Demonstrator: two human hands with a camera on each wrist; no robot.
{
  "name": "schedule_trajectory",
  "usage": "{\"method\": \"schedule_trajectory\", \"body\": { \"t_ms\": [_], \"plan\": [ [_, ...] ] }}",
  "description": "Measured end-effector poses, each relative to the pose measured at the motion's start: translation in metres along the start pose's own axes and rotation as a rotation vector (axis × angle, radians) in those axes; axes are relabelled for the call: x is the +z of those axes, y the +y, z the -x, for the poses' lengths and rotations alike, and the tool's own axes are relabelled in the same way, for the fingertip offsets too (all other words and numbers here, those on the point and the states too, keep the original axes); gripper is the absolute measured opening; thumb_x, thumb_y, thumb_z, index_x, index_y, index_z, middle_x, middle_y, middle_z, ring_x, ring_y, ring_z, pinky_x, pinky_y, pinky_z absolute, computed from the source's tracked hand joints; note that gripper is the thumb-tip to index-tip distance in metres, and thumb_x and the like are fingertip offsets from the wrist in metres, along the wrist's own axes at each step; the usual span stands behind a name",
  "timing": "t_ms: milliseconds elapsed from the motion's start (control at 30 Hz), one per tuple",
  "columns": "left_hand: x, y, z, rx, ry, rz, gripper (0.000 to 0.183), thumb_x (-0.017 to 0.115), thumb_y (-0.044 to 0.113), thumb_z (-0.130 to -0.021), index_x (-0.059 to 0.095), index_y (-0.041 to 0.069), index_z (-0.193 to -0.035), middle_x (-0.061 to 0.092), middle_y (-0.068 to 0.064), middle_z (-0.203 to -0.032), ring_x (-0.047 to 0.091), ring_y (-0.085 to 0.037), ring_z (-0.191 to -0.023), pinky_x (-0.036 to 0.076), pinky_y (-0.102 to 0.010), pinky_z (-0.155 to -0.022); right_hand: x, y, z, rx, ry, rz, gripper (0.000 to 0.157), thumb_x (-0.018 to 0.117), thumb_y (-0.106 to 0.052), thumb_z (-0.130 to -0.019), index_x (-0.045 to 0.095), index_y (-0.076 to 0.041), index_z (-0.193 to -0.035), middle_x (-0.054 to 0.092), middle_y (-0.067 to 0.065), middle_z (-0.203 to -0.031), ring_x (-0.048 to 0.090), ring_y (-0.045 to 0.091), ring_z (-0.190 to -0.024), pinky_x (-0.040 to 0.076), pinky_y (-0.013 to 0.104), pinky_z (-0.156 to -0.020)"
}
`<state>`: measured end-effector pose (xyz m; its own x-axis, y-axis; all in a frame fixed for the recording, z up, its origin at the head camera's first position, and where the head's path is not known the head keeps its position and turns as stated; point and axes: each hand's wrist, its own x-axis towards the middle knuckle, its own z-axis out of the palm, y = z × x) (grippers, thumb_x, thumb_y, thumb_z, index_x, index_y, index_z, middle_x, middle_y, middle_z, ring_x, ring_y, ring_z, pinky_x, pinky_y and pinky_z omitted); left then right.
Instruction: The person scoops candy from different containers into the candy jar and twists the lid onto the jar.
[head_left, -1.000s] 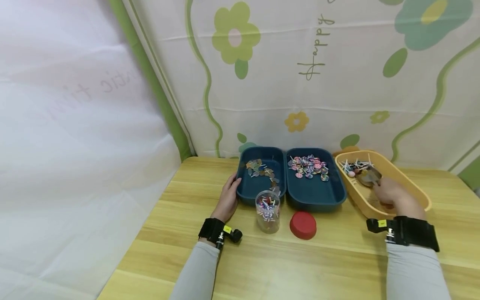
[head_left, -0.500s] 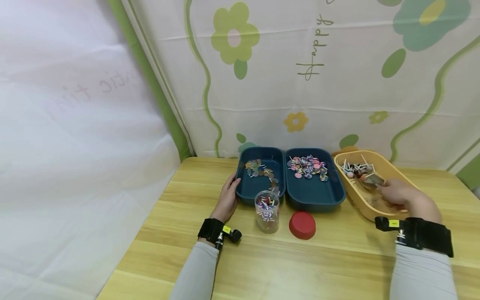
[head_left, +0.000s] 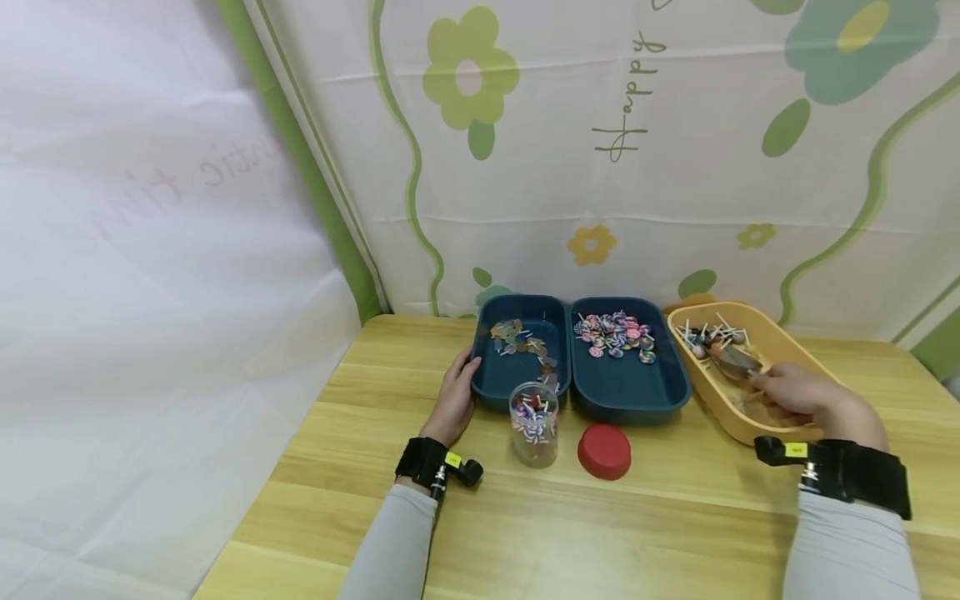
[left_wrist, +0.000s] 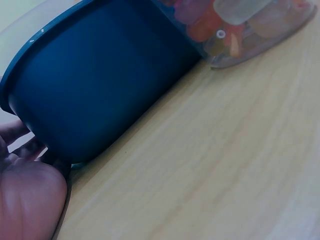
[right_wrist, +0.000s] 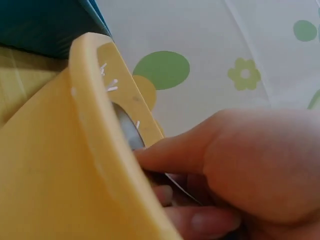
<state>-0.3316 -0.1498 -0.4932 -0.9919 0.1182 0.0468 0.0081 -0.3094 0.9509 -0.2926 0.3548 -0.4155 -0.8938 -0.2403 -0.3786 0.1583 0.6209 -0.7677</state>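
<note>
My right hand (head_left: 810,393) grips the handle of a small metal scoop (head_left: 735,362) inside the yellow bin (head_left: 701,385). The scoop's bowl lies against small lollipops (head_left: 703,335) heaped at the bin's far end. In the right wrist view the yellow rim (right_wrist: 107,120) hides most of the scoop. At the left, my left hand (head_left: 452,402) rests along the side of a dark blue bin (head_left: 504,379), fingers touching its outer wall. That bin contains flat, brownish translucent pieces (head_left: 536,346). A clear cup (head_left: 536,452), partly filled with colourful small lollipops, stands upright in front of it.
A second dark blue bin (head_left: 630,390), holding swirl-patterned lollipops (head_left: 617,332), stands between the other two bins. In front of it a red round lid (head_left: 604,452) lies on the wooden table (head_left: 570,542). A printed curtain (head_left: 525,183) hangs right behind the bins.
My right hand has drawn to the right and slightly back, then shifted little, with the scoop still in the yellow bin. The lollipops there have been stirred. My left hand has stayed put.
</note>
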Motion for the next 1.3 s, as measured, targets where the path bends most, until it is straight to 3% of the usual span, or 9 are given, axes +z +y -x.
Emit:
{"method": "schedule_trajectory", "body": {
  "t_ms": [200,400,533,900,1100,1300],
  "plan": [
    [-0.001,0.0,-0.001,-0.001,0.008,0.0,0.05,0.04,0.021,-0.113,0.031,0.007,-0.16,0.027,-0.014,-0.166,0.027,-0.027,-0.152,0.025,-0.044,-0.124,0.0,0.003,-0.004,-0.017,-0.031,-0.045,0.04,0.025,-0.016,-0.111,0.054,-0.001,-0.089,0.038,-0.006,-0.058,0.033,0.004,-0.045,0.031,0.021,-0.044],
    [-0.001,0.0,0.001,-0.007,0.002,-0.001,0.05,0.039,0.021,-0.113,0.03,0.007,-0.16,0.025,-0.014,-0.167,0.025,-0.027,-0.153,0.023,-0.045,-0.124,0.002,0.004,-0.006,-0.034,0.004,-0.082,0.036,0.021,-0.021,-0.112,0.041,0.009,-0.113,0.037,-0.005,-0.062,0.031,0.005,-0.047,0.029,0.022,-0.045],
    [0.0,0.0,0.0,-0.002,-0.001,0.001,0.05,0.039,0.02,-0.113,0.03,0.006,-0.16,0.024,-0.015,-0.167,0.024,-0.028,-0.153,0.023,-0.046,-0.124,0.0,0.003,-0.003,-0.044,0.029,-0.074,0.039,0.023,-0.025,-0.113,0.037,0.01,-0.117,0.036,-0.005,-0.064,0.03,0.006,-0.049,0.029,0.023,-0.046],
    [-0.001,0.0,0.001,-0.004,-0.002,-0.002,0.05,0.038,0.02,-0.113,0.03,0.006,-0.161,0.024,-0.015,-0.167,0.024,-0.028,-0.153,0.022,-0.045,-0.124,-0.013,-0.033,0.038,-0.177,0.132,0.12,0.046,0.027,-0.032,-0.114,0.049,0.008,-0.115,0.041,-0.001,-0.069,0.03,0.006,-0.047,0.034,0.029,-0.041],
    [-0.001,0.0,0.001,0.002,0.007,0.005,0.05,0.039,0.019,-0.113,0.031,0.005,-0.16,0.025,-0.015,-0.166,0.025,-0.028,-0.153,0.023,-0.046,-0.124,-0.008,-0.057,0.057,-0.31,0.209,0.216,0.035,0.039,-0.023,-0.113,0.062,0.004,-0.113,0.04,0.001,-0.065,0.03,0.009,-0.044,0.036,0.034,-0.041],
    [0.0,0.001,-0.001,0.005,0.004,-0.007,0.05,0.039,0.02,-0.113,0.03,0.005,-0.16,0.026,-0.015,-0.166,0.026,-0.029,-0.153,0.024,-0.045,-0.124,0.001,-0.08,0.071,-0.461,0.208,0.279,0.024,0.046,-0.018,-0.111,0.068,-0.009,-0.113,0.042,0.003,-0.072,0.036,0.019,-0.053,0.033,0.034,-0.047]
  ]
}}
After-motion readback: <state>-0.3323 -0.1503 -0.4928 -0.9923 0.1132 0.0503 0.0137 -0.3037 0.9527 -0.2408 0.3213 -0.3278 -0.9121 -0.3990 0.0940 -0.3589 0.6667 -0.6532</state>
